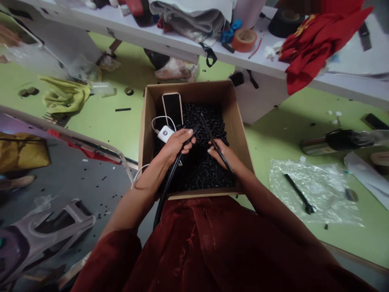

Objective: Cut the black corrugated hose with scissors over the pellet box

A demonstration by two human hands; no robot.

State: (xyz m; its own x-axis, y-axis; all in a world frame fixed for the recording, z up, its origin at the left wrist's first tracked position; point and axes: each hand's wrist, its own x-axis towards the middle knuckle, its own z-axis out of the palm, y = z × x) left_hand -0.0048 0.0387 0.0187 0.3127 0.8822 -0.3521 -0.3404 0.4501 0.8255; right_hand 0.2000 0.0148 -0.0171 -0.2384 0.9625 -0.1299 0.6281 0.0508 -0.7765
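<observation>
Left hand (pixel 186 142) grips ribbed tube (pixel 173 170), right hand (pixel 221 152) grasps slim tool (pixel 209 132)

The ribbed tube trails out of the cardboard box (pixel 238 121) at seven o'clock; the slim tool points to eleven, its tip near the tube's end. Small black pieces (pixel 209 174) lie below, with a phone (pixel 172 106) at eleven o'clock and a white device (pixel 165 134) at nine. A clear bag (pixel 282 194) lies on the bench (pixel 282 121) at four

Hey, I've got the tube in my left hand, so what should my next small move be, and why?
I'd probably bring the dark tool in your right hand across to the tube, near its free end. Your left hand grips it close to there, and both hands are over the box of small black pieces.
</observation>
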